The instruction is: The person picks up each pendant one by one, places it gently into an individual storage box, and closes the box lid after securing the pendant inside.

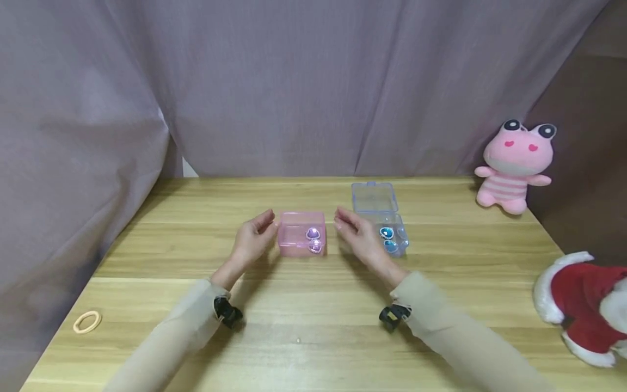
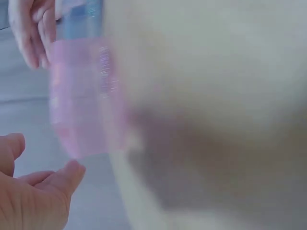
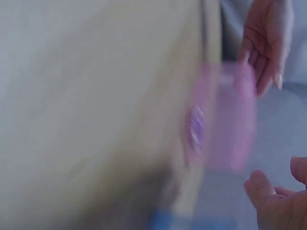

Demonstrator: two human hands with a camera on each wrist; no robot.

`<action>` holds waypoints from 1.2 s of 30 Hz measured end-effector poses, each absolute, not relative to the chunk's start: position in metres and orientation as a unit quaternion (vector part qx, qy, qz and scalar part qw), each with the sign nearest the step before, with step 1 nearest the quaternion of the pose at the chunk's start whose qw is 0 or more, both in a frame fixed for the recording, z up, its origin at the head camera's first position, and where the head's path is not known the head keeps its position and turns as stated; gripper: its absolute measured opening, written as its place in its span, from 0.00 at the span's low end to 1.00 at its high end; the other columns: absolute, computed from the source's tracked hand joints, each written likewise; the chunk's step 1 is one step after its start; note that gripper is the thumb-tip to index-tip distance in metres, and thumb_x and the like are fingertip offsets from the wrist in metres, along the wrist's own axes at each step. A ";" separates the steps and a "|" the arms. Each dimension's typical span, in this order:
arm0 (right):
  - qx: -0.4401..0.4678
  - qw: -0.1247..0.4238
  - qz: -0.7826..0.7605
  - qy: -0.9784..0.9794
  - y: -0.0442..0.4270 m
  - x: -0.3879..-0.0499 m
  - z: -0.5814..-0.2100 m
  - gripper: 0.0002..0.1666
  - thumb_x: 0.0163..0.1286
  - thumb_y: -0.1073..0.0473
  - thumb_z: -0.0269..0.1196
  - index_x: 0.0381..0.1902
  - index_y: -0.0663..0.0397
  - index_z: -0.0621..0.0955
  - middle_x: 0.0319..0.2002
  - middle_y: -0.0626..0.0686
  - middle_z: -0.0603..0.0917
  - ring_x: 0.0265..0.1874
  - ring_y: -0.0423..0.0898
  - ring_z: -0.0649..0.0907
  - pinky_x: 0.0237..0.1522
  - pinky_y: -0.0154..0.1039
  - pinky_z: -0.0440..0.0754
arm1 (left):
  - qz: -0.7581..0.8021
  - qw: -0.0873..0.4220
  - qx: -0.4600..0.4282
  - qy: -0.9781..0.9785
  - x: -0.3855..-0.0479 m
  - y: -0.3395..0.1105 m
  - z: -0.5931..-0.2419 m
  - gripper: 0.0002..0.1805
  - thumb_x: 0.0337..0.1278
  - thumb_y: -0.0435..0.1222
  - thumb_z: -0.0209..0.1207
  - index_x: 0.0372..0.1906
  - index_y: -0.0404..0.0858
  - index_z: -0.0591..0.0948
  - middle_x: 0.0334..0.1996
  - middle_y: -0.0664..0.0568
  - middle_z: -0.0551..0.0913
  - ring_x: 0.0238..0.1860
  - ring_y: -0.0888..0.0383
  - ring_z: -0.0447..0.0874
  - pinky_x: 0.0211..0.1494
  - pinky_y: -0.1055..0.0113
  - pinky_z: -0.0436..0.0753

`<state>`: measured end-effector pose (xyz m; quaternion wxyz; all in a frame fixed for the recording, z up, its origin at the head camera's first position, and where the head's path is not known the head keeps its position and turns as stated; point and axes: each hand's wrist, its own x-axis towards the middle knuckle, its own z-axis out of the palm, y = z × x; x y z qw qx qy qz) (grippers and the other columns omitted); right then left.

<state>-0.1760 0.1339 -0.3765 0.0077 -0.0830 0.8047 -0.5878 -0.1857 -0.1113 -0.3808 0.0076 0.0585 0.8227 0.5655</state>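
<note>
A clear pink plastic box (image 1: 294,251) stands mid-table with two purple gem pieces (image 1: 313,233) in its right part, edged with small pale beads. How its lid stands I cannot tell. My left hand (image 1: 252,238) is close by its left side, fingers loosely extended; whether the fingertips touch it is unclear. On the other side my right hand (image 1: 361,237) holds nothing and stays a little apart from the pink box. Behind that hand a clear blue box (image 1: 401,250) has its lid (image 1: 374,197) raised, with blue gem pieces (image 1: 386,233) inside. Both wrist views are blurred.
A pink plush frog (image 1: 514,163) sits at the back right corner. On the right edge lies a red and white plush (image 1: 583,299). A pale ring (image 1: 87,322) is at the front left. A grey curtain (image 1: 274,87) hangs behind the wooden table (image 1: 294,305).
</note>
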 end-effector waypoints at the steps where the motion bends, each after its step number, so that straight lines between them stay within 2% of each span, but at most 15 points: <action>1: -0.081 -0.006 -0.596 0.799 0.142 -0.177 -0.371 0.28 0.70 0.66 0.54 0.65 0.70 0.64 0.63 0.67 0.69 0.63 0.57 0.71 0.62 0.36 0.71 | 0.572 0.006 0.061 0.818 -0.189 -0.109 -0.375 0.27 0.65 0.35 0.55 0.63 0.25 0.66 0.61 0.35 0.71 0.60 0.44 0.73 0.62 0.60 0.75; 5: -0.090 -0.055 -0.617 0.780 0.186 -0.182 -0.360 0.27 0.70 0.68 0.54 0.64 0.73 0.64 0.62 0.70 0.69 0.62 0.60 0.70 0.58 0.25 0.73 | 0.604 0.032 0.073 0.793 -0.206 -0.088 -0.354 0.27 0.66 0.36 0.53 0.65 0.28 0.65 0.63 0.38 0.70 0.63 0.47 0.70 0.65 0.62 0.72; 8: -0.102 -0.059 -0.599 0.792 0.223 -0.185 -0.363 0.28 0.70 0.66 0.55 0.64 0.73 0.64 0.63 0.70 0.68 0.62 0.59 0.70 0.54 0.18 0.72 | 0.630 0.071 0.074 0.770 -0.218 -0.063 -0.345 0.27 0.66 0.36 0.53 0.66 0.30 0.65 0.64 0.40 0.70 0.64 0.48 0.70 0.65 0.63 0.73; 11: -0.111 -0.031 -0.575 0.810 0.253 -0.185 -0.373 0.30 0.69 0.64 0.56 0.65 0.73 0.63 0.63 0.71 0.67 0.63 0.60 0.69 0.53 0.17 0.71 | 0.660 0.124 0.067 0.738 -0.231 -0.036 -0.341 0.27 0.66 0.34 0.52 0.66 0.29 0.64 0.65 0.39 0.68 0.64 0.47 0.69 0.65 0.62 0.73; 15: -0.120 0.048 -0.579 0.805 0.278 -0.182 -0.386 0.36 0.69 0.65 0.57 0.68 0.73 0.56 0.66 0.73 0.60 0.66 0.64 0.62 0.54 0.17 0.70 | 0.699 0.198 0.035 0.686 -0.247 -0.003 -0.341 0.28 0.67 0.33 0.51 0.68 0.29 0.61 0.67 0.38 0.65 0.66 0.46 0.66 0.67 0.62 0.70; 18: -0.128 0.103 -0.593 0.788 0.288 -0.181 -0.394 0.40 0.68 0.65 0.57 0.71 0.71 0.50 0.69 0.72 0.54 0.68 0.66 0.56 0.55 0.18 0.69 | 0.713 0.232 0.001 0.662 -0.256 0.015 -0.343 0.28 0.67 0.33 0.51 0.69 0.29 0.59 0.67 0.37 0.64 0.67 0.45 0.65 0.68 0.62 0.69; 24: -0.151 0.151 -0.608 0.765 0.294 -0.179 -0.402 0.45 0.66 0.67 0.58 0.72 0.69 0.46 0.71 0.71 0.49 0.69 0.66 0.52 0.57 0.18 0.67 | 0.694 0.253 -0.048 0.672 -0.268 0.034 -0.352 0.29 0.67 0.35 0.52 0.69 0.31 0.60 0.67 0.39 0.65 0.66 0.46 0.66 0.69 0.61 0.68; 31: -0.143 0.152 -0.600 0.773 0.293 -0.177 -0.405 0.45 0.65 0.67 0.60 0.72 0.67 0.48 0.71 0.70 0.50 0.68 0.65 0.55 0.56 0.19 0.69 | 0.681 0.258 -0.047 0.684 -0.272 0.047 -0.357 0.27 0.68 0.36 0.50 0.69 0.33 0.62 0.66 0.41 0.67 0.64 0.48 0.69 0.67 0.62 0.71; 36: -0.134 0.146 -0.598 0.776 0.294 -0.178 -0.405 0.45 0.65 0.66 0.61 0.72 0.66 0.49 0.71 0.69 0.51 0.68 0.65 0.57 0.55 0.20 0.70 | 0.710 0.243 -0.060 0.659 -0.272 0.053 -0.356 0.26 0.69 0.37 0.49 0.69 0.35 0.63 0.65 0.42 0.69 0.64 0.47 0.69 0.65 0.63 0.73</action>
